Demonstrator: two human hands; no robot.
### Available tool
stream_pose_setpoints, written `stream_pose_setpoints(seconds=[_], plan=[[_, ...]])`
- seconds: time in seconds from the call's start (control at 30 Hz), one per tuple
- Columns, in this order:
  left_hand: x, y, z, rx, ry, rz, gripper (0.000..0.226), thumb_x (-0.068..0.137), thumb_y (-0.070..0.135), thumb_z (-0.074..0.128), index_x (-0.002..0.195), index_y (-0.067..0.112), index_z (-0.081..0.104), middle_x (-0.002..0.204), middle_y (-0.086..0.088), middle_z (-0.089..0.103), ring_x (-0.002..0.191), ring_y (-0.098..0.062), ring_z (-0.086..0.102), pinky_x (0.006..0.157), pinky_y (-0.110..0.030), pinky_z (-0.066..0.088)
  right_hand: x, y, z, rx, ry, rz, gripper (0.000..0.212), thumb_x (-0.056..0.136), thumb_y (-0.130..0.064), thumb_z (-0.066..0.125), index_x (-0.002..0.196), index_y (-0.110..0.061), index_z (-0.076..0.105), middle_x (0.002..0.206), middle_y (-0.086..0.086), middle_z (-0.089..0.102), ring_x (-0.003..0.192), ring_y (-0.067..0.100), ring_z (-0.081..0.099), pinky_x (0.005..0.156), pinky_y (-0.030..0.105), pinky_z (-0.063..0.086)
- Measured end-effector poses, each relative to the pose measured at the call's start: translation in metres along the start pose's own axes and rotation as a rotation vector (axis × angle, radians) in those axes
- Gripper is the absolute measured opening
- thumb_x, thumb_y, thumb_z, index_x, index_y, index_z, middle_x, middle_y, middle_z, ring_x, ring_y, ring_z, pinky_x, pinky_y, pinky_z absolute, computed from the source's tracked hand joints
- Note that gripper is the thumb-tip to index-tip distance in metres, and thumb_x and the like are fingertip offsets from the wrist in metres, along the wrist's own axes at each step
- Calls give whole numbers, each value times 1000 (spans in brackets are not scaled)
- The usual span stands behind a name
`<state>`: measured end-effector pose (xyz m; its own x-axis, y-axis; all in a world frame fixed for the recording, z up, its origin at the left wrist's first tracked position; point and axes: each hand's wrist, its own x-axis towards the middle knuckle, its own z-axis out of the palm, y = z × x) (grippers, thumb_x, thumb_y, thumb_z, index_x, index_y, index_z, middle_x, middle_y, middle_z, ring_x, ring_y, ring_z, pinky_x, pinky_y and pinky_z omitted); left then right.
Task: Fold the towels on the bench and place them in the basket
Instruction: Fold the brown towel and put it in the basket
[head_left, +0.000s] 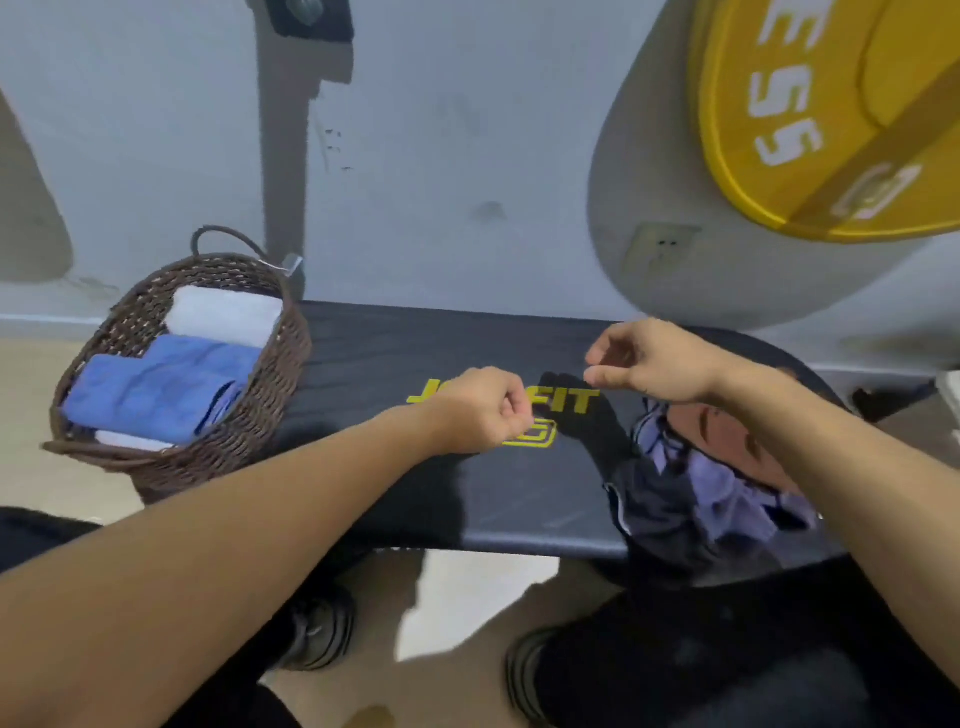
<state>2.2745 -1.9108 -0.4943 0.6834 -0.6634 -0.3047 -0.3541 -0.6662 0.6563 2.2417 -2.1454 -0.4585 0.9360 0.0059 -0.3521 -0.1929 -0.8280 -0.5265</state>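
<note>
A brown wicker basket (262, 410) stands on the left end of the black bench (395, 358). It holds folded blue towels (156, 384) and a folded white towel (223, 314). A crumpled dark and purple towel (691, 499) lies on the bench's right part, partly under my right forearm. My left hand (480, 410) hovers over the yellow logo (566, 402) with its fingers curled into a fist and nothing visible in it. My right hand (649, 361) is just beyond it, fingers loosely bent, thumb and forefinger slightly apart, holding nothing I can see.
A yellow weight plate (810, 119) hangs at the upper right, close to the white wall (441, 156). My legs and dark shoes (322, 634) are below the bench's near edge. A wall socket (660, 249) sits behind the bench.
</note>
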Motion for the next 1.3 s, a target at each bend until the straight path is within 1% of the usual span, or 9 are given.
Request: stream_pose_setpoints(seconds=[0.23,0.4,0.53,0.63,0.7,0.83,1.07,1.17,1.3], plan=[[70,90,121,-65,-163,112,47,87,21,70,129,11,51,124,-8,52,107,-24,53,81,-20,35,-68,131,-20,21,175,439,37,77,-35,82,108,-19,71,115,3,70,98,16,61,83,23,39],[86,105,165,-107,-189,160,56,85,20,73,132,8,47,122,-7,57,107,-26,55,86,-28,42,-74,150,-35,-33,68,600,72,67,-35,88,132,-26,56,138,6,53,124,27,52,104,39,44],[92,100,163,-258,-180,54,53,82,27,78,125,10,52,109,1,58,89,-17,57,81,-25,47,-63,144,-30,-33,121,551,50,70,-21,86,114,-15,65,116,9,66,94,27,63,77,30,52],[96,97,156,-413,-59,-82,46,83,29,77,111,0,55,80,7,54,66,-7,51,68,-21,45,-51,129,-26,-160,88,528,27,77,-13,72,102,-4,69,101,15,71,96,31,66,85,34,52],[95,99,148,-540,73,-143,53,82,25,78,121,3,51,89,2,54,68,-8,51,71,-21,45,-46,117,-29,-179,91,497,16,78,-10,66,93,-7,71,89,11,74,89,29,70,88,34,51],[88,106,120,-741,115,-34,70,81,21,79,141,23,42,120,2,58,93,-11,66,82,-23,56,-42,88,-39,288,142,314,11,79,-12,77,80,-18,68,71,-2,71,57,13,69,64,24,54],[79,100,67,-931,251,43,25,89,2,67,114,5,65,102,-10,76,93,-18,71,82,-30,58,-32,54,-42,744,152,22,4,92,-7,65,96,-7,67,74,5,67,65,14,65,66,28,57],[64,74,44,-801,205,78,22,91,2,65,114,1,65,108,-14,74,96,-22,70,88,-35,57,-26,67,-46,378,240,38,22,81,-21,78,100,-21,68,86,1,71,74,9,65,70,22,52],[37,43,11,-560,156,91,10,90,4,67,100,2,67,94,-7,76,85,-17,72,76,-26,58,-21,77,-25,-162,-79,157,48,71,-37,84,113,-26,63,103,-5,60,100,18,58,82,28,44]])
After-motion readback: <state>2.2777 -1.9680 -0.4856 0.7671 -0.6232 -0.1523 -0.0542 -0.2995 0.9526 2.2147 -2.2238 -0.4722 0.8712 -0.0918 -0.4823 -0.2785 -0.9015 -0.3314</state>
